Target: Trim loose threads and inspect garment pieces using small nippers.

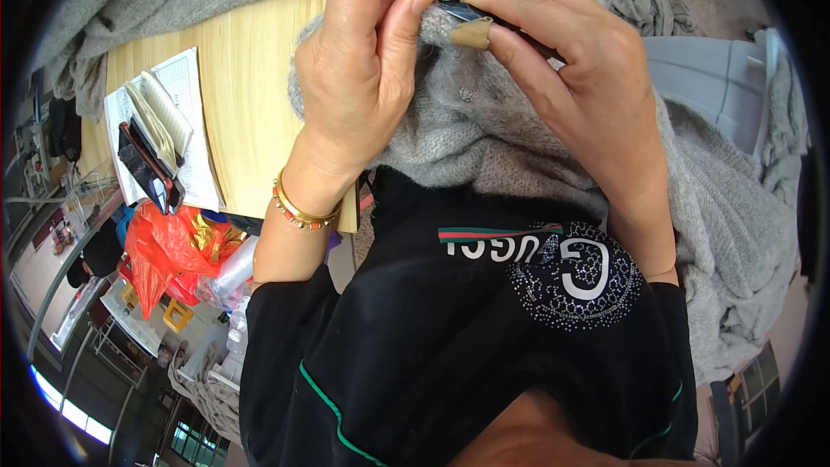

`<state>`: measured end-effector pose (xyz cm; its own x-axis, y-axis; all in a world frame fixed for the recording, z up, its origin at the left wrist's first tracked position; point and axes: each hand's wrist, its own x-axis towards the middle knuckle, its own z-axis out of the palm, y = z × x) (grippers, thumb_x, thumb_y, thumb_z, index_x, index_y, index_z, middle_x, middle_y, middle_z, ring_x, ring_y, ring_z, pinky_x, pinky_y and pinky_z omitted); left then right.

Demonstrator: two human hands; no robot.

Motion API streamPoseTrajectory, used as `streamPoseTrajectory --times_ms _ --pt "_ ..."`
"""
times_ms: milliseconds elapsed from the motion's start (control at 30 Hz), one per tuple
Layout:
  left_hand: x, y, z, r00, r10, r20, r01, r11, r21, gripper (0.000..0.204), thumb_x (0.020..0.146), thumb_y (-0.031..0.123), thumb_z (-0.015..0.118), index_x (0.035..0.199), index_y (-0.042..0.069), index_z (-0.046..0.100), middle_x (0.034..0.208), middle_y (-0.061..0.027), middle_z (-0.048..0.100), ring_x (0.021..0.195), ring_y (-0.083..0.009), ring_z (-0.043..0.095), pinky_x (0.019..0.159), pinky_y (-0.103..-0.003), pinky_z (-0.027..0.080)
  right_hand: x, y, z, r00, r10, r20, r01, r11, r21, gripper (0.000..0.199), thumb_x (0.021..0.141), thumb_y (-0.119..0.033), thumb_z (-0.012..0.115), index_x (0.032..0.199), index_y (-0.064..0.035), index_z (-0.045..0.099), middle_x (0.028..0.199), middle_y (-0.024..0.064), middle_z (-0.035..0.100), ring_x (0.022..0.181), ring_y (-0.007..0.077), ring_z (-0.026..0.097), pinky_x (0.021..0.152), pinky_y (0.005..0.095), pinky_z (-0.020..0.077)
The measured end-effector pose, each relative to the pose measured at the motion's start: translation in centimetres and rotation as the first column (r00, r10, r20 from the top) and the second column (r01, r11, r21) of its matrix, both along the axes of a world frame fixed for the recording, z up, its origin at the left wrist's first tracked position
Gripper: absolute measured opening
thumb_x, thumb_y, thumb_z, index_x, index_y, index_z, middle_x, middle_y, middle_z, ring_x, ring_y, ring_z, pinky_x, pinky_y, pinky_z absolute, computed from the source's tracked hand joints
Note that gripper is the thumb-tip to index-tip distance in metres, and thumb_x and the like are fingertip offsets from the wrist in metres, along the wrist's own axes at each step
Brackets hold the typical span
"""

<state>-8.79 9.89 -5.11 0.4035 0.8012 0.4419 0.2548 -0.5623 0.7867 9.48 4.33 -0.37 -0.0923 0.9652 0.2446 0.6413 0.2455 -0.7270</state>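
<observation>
Grey knit fabric (484,138) lies bunched over the table edge and my lap. My left hand (359,56) is closed at the top of it, thumb and forefinger pinched at the knit; what lies right between their tips is too small to tell. Close beside it, my right hand (596,56) grips a slim dark tool (462,9), whose tip points at the left fingertips. Its exact kind is not clear. On the right thumb sits a tan finger cover (472,33). A small shiny stone (467,95) shows on the knit below the hands.
On the left of the pale wooden table (246,104) are papers (203,164), a notebook (164,117) and a dark phone or wallet (145,164). Red plastic bags (169,246) hang below its edge. A grey plastic bin (709,78) stands at right, with more grey knit (735,207) draped nearby.
</observation>
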Motion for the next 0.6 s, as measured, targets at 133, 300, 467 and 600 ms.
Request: streamPoseTrajectory --times_ms 133,300,467,600 --pt "-0.2 0.0 0.2 0.991 0.04 0.129 -0.022 0.991 -0.132 0.007 0.098 0.003 0.06 0.105 0.001 0.06 0.088 -0.0028 0.069 0.063 -0.002 0.047 0.056 -0.017 0.036 0.0 0.2 0.0 0.995 0.023 0.093 -0.022 1.0 -0.005 0.026 0.087 -0.002 0.068 0.113 -0.0027 0.071 0.082 0.0065 0.065 0.068 0.0147 0.059 0.061 0.0267 0.0456" --pt "0.4 1.1 2.7 0.965 0.191 0.178 -0.107 0.911 -0.399 0.01 0.104 0.008 0.051 0.1 0.0 0.055 0.091 -0.0087 0.069 0.083 -0.0091 0.062 0.077 -0.021 0.047 0.1 0.5 1.5 0.997 -0.078 -0.001 0.078 0.996 -0.034 0.023 0.086 -0.008 0.072 0.104 0.0061 0.069 0.076 0.006 0.063 0.065 0.0083 0.055 0.057 0.0247 0.0449" --pt "-3.7 3.4 1.9 0.986 0.168 0.024 -0.127 0.828 -0.546 0.006 0.098 0.007 0.06 0.095 0.002 0.059 0.089 -0.004 0.068 0.082 -0.0078 0.059 0.077 -0.022 0.047 1.7 -1.1 -4.5 0.946 -0.105 -0.305 0.05 0.982 -0.182 0.027 0.094 -0.008 0.066 0.12 -0.0017 0.068 0.099 0.0018 0.07 0.083 0.0072 0.062 0.072 0.02 0.0478" --pt "-1.7 1.4 3.0 0.962 0.21 -0.176 -0.251 0.934 -0.254 0.013 0.089 -0.003 0.065 0.101 0.0 0.063 0.102 -0.0084 0.066 0.091 -0.016 0.061 0.082 -0.026 0.048 2.0 -1.7 -5.8 0.896 -0.149 -0.417 0.018 0.953 -0.302 0.03 0.095 -0.009 0.066 0.123 0.0008 0.065 0.104 0.0025 0.07 0.091 0.0067 0.063 0.079 0.0183 0.0476"
